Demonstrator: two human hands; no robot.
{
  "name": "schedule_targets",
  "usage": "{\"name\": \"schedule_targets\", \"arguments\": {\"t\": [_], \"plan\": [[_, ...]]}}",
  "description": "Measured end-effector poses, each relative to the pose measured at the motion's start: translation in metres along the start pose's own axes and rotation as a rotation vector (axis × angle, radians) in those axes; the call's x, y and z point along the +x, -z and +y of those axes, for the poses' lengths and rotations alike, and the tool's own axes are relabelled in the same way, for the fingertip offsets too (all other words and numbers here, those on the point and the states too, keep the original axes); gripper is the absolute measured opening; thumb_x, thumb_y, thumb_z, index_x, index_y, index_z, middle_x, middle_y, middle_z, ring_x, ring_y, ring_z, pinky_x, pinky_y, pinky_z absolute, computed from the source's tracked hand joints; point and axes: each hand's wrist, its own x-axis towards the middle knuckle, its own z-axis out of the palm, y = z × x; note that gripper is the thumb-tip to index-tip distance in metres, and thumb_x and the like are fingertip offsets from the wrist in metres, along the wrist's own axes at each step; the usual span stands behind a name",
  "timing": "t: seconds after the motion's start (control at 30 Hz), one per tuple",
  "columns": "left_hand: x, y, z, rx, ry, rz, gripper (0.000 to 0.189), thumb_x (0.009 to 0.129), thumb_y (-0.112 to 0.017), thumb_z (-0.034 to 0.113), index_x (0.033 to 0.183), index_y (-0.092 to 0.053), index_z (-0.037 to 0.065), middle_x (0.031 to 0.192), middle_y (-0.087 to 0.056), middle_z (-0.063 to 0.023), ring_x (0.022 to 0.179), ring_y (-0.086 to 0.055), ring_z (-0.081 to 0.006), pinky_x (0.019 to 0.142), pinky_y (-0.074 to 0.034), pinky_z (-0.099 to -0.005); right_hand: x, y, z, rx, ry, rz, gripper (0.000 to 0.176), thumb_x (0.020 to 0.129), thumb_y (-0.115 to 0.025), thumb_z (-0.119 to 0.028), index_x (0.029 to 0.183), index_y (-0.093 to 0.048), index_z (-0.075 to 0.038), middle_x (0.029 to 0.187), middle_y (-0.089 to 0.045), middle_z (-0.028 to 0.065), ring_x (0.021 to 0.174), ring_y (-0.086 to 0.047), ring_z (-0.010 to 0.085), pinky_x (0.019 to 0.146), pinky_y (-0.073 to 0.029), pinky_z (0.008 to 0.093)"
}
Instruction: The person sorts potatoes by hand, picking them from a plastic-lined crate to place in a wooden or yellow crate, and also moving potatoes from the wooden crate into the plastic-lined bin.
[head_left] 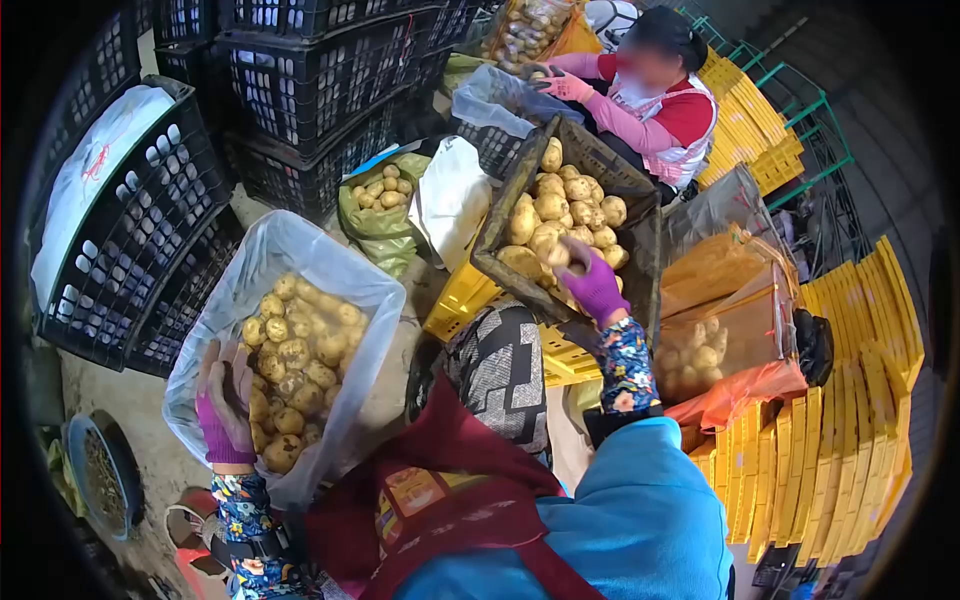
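Note:
My right hand (592, 282), in a purple glove, is at the near side of a dark crate (488, 232) of potatoes. Its fingers close on a potato (553, 250), which is slightly blurred. Other potatoes (580, 205) are heaped in that tilted crate. On the left, my left hand (226, 400), in a purple and grey glove, lies along the inner side of a clear plastic liner (365, 370). Its fingers are stretched out beside the potatoes (300, 350) in the lined container, and nothing shows in its grasp.
Black crates (290, 90) are stacked at the back left. A green sack (385, 235) of smaller potatoes stands between the two containers. Yellow crates (830, 430) and an orange mesh bag (725, 290) are on my right. A co-worker (665, 120) in pink gloves sits across.

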Motion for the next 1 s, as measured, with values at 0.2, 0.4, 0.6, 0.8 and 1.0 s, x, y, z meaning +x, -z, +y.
{"name": "schedule_targets", "arguments": {"t": [0.2,0.4,0.6,0.8,1.0], "plan": [[0.008,-0.002,-0.001,-0.023,0.023,0.004,0.06,0.101,-0.047,0.034,0.148,-0.034,0.0,0.144,-0.046,-0.018,0.131,-0.049,-0.0269,0.106,-0.041,-0.0325,-0.015,0.016,0.036,-0.065,-0.313,-0.411,0.04,0.092,-0.062,-0.038,0.114,-0.068,-0.005,0.1,-0.071,0.0141,0.099,-0.066,0.0233,0.087,-0.049,0.0336],[-0.001,0.038,0.016,-0.111,-0.086,0.253,0.049,0.102,-0.048,0.03,0.141,-0.043,0.001,0.137,-0.05,-0.0172,0.126,-0.051,-0.0272,0.104,-0.045,-0.035,0.021,-0.046,-0.076,0.055,0.037,-0.005,0.033,0.09,-0.063,-0.014,0.119,-0.063,0.002,0.118,-0.064,0.0147,0.113,-0.06,0.0238,0.098,-0.045,0.0335],[-0.019,0.074,0.05,-0.289,-0.166,0.436,0.062,0.102,-0.042,0.046,0.14,-0.041,-0.002,0.132,-0.055,-0.0203,0.119,-0.057,-0.0272,0.101,-0.047,-0.0337,0.019,-0.253,-0.209,0.408,0.33,-0.885,0.05,0.09,-0.067,-0.028,0.131,-0.055,-0.002,0.126,-0.061,0.013,0.115,-0.059,0.0236,0.097,-0.046,0.0335],[-0.005,0.083,0.058,-0.407,-0.2,0.479,0.064,0.103,-0.04,0.047,0.14,-0.039,-0.006,0.131,-0.055,-0.0199,0.118,-0.058,-0.0266,0.104,-0.046,-0.0335,-0.064,-0.486,-0.276,-0.302,0.474,-1.225,0.092,0.074,-0.079,-0.038,0.149,-0.034,-0.012,0.128,-0.058,0.021,0.113,-0.061,0.0366,0.096,-0.049,0.0447],[-0.013,0.074,0.061,-0.33,-0.133,0.455,0.058,0.102,-0.045,0.043,0.141,-0.042,0.0,0.128,-0.057,-0.0165,0.122,-0.054,-0.0252,0.104,-0.042,-0.0344,-0.082,-0.541,-0.248,-0.088,0.237,-1.206,0.09,0.072,-0.078,-0.049,0.141,-0.041,-0.006,0.105,-0.065,0.0165,0.091,-0.064,0.0282,0.079,-0.053,0.0387]]}}
